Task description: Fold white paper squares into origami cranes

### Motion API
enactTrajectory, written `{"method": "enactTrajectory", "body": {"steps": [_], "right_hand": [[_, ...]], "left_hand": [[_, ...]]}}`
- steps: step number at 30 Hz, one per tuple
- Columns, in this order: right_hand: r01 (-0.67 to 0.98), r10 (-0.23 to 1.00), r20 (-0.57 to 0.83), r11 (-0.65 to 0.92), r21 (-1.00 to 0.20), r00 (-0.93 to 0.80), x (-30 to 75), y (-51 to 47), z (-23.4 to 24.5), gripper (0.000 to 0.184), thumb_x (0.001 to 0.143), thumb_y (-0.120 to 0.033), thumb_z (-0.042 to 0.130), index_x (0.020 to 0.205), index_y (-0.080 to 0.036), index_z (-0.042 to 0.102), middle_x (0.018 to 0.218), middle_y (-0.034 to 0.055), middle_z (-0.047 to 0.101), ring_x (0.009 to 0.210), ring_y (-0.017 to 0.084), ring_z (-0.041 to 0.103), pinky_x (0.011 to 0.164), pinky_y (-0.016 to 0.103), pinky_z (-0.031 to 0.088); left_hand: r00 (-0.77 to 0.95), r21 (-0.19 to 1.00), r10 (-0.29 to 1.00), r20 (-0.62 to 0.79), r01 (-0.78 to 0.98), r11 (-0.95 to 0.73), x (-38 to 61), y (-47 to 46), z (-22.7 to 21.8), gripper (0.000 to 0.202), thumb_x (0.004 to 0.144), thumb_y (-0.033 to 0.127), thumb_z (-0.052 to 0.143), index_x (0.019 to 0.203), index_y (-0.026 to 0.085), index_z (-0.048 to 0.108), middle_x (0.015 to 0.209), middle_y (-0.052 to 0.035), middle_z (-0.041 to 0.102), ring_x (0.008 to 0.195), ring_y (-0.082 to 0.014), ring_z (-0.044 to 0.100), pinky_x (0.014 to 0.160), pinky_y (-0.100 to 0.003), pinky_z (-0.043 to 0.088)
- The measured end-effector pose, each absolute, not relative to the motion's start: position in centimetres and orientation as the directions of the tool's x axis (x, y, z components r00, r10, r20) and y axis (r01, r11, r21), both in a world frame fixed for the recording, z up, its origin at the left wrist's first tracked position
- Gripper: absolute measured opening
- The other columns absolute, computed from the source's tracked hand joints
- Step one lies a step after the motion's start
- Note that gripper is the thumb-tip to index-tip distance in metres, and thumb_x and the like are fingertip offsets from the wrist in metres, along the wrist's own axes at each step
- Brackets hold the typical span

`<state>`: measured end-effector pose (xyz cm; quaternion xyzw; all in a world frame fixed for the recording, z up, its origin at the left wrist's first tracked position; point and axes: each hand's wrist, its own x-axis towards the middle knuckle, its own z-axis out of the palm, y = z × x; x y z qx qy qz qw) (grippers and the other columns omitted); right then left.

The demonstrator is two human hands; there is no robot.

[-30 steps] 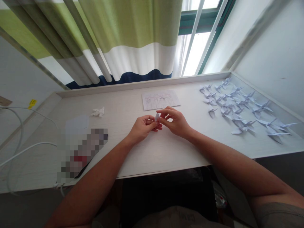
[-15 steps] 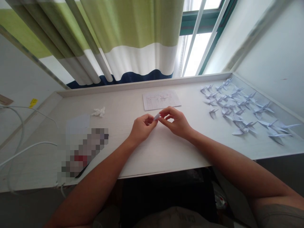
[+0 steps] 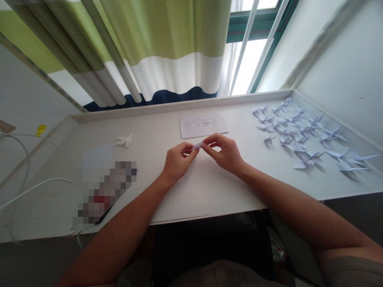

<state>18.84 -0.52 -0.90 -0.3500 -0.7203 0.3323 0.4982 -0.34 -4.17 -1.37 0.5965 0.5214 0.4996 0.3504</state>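
Observation:
Between my two hands is a small piece of folded white paper point(image 3: 197, 146), held just above the desk. My left hand point(image 3: 180, 158) pinches its left end between thumb and fingers. At the right end, the thumb and fingertips of my right hand point(image 3: 224, 150) are closed on it too. The fingertips hide part of the paper, so its exact folded shape is hard to make out. Many folded paper cranes point(image 3: 302, 139) stand in a group at the right side of the desk.
A printed sheet point(image 3: 204, 125) lies behind my hands. To the left are a crumpled tissue point(image 3: 123, 141), a pale sheet point(image 3: 98, 155) and a blurred-out oblong object point(image 3: 107, 193). White cables point(image 3: 28, 167) run along the left edge. The desk point(image 3: 191, 199) has a raised back rim.
The folded paper now lies flatter and looks longer and narrower between my fingertips. My right hand has shifted slightly to the right; my left hand has barely moved.

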Motion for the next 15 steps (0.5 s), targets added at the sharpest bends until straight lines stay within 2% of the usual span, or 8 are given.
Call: {"method": "enactTrajectory", "body": {"steps": [4, 9, 15], "right_hand": [[0.199, 0.815, 0.509, 0.567, -0.799, -0.279, 18.85, -0.54, -0.65, 0.027, 0.093, -0.048, 0.077, 0.083, -0.024, 0.069, 0.089, 0.0051, 0.072, 0.085, 0.021, 0.068, 0.076, 0.043, 0.064], [0.248, 0.785, 0.543, 0.613, -0.75, -0.298, 18.94, -0.63, -0.52, 0.025, 0.096, -0.044, 0.074, 0.081, -0.024, 0.068, 0.085, 0.0049, 0.071, 0.08, 0.02, 0.065, 0.071, 0.04, 0.058], [0.264, 0.81, 0.497, 0.576, -0.773, -0.312, 18.96, -0.45, -0.82, 0.023, 0.093, -0.043, 0.077, 0.085, -0.024, 0.067, 0.086, 0.0038, 0.071, 0.079, 0.02, 0.064, 0.071, 0.039, 0.056]], "left_hand": [[-0.042, 0.97, 0.985, 0.168, 0.187, -0.158, -0.37, -3.99, -1.72, 0.032, 0.083, 0.048, 0.086, 0.094, 0.018, 0.079, 0.087, -0.0082, 0.081, 0.083, -0.0231, 0.077, 0.073, -0.033, 0.062], [-0.021, 0.993, 0.997, 0.08, 0.087, -0.078, -0.24, -3.96, -1.74, 0.043, 0.08, 0.055, 0.089, 0.097, 0.017, 0.079, 0.09, -0.0101, 0.082, 0.086, -0.0247, 0.08, 0.076, -0.034, 0.064], [-0.023, 0.996, 0.999, 0.035, 0.085, -0.033, -0.29, -4.07, -1.39, 0.047, 0.079, 0.06, 0.088, 0.094, 0.016, 0.079, 0.09, -0.0115, 0.082, 0.082, -0.0242, 0.08, 0.072, -0.034, 0.064]]}}
